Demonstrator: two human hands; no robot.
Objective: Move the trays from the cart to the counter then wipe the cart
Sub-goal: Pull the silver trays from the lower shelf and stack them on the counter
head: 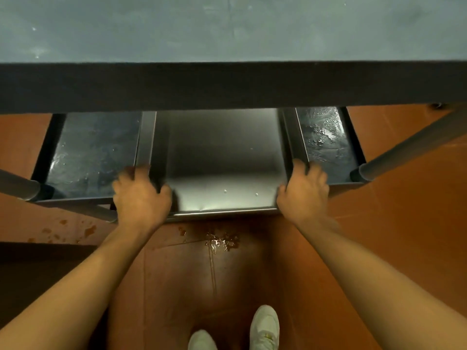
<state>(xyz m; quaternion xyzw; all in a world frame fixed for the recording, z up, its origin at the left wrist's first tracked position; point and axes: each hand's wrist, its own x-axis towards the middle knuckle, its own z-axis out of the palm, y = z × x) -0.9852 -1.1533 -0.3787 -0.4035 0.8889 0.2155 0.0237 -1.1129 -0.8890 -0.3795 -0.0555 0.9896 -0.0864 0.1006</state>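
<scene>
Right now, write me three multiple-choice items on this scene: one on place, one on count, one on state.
1. Where is the steel tray?
A. on the cart's lower shelf
B. on the top surface
C. on the floor

2. How many hands grip the tray?
A. none
B. one
C. two

3. What state is the floor below the tray's front edge?
A. dry
B. wet with a spill
C. covered by a mat

Key: A, its far end runs under the top surface; C, left hand and right hand hold its side rims; B, glistening drops show.
</scene>
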